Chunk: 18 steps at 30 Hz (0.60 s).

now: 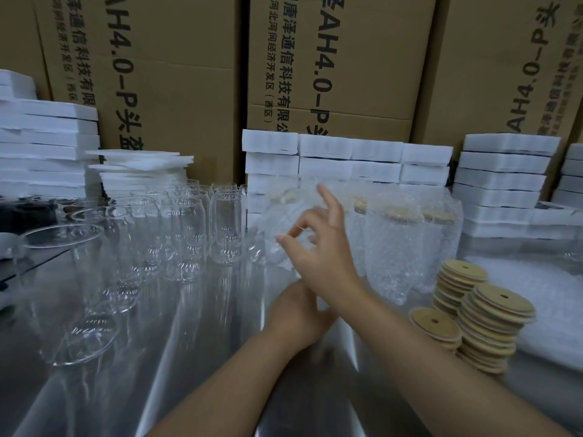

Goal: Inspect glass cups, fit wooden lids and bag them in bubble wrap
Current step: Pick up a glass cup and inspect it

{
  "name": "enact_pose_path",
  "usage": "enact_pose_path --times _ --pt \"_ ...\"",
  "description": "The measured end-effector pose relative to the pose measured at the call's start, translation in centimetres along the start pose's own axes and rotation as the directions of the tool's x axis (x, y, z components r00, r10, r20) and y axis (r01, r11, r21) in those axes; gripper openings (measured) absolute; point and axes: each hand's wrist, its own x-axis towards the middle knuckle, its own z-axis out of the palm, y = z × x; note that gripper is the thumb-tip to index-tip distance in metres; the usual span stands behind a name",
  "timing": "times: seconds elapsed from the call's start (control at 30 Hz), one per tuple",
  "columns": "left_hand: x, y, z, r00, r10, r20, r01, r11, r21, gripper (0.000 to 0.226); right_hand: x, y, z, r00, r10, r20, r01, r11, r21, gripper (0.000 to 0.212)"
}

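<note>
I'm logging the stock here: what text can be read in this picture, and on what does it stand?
"AH4.0-P头", printed sideways: left carton, right carton; on the middle carton it is cut off after "P".
"通信科技有限", cut off at both ends: left and middle cartons.
"河北河间经济开发区(西区)": middle carton.
Right carton's small print: too blurred to read.

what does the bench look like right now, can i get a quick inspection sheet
surface: shiny metal table, reflective
job's things: bare glass cups left; bubble-wrapped lidded cups at back; wooden lids stacked right; bubble wrap pile far right
clutter: dark items at left edge, unclear
grippers: right hand fingers spread before a wrapped cup; left hand partly hidden under right wrist
cables: nothing seen
surroundings: white foam boxes and cardboard cartons behind
</note>
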Motion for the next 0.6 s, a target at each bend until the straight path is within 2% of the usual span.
enact_pose_path --times 0.1,0.23,0.3,0.37,0.5,0.6 --pt "0.3 -0.4 0.1 0.994 -0.093 -0.062 0.084 0.987 -0.138 0.04 -2.1 2.4 -1.2 0.979 -0.093 -0.182 0.071 0.99 -0.124 0.03" --pt "1.1 -1.1 0.0 0.947 -0.319 -0.039 0.285 0.891 -0.352 0.093 -3.6 4.5 -2.3 0.958 -0.087 -0.274 0.031 0.979 -0.2 0.019" --pt "1.5 -1.4 -0.2 0.928 -0.373 -0.017 0.321 0.82 -0.474 0.105 -4.1 4.5 -2.5 0.95 -0.075 -0.302 0.017 0.981 -0.192 0.021" --pt "1.5 -1.5 -0.4 0.93 -0.367 -0.007 0.298 0.766 -0.57 0.101 -4.6 4.0 -2.4 0.949 -0.112 -0.296 0.054 0.979 -0.198 0.023" --pt "1.0 -1.8 -0.5 0.962 -0.271 -0.03 0.228 0.858 -0.46 0.075 -5.6 2.7 -1.6 0.93 -0.288 -0.227 0.212 0.928 -0.307 0.026" --pt "0.8 -2.1 -0.8 0.965 -0.261 -0.019 0.222 0.854 -0.471 0.055 -5.8 2.1 -1.4 0.941 -0.283 -0.187 0.238 0.943 -0.231 0.023"
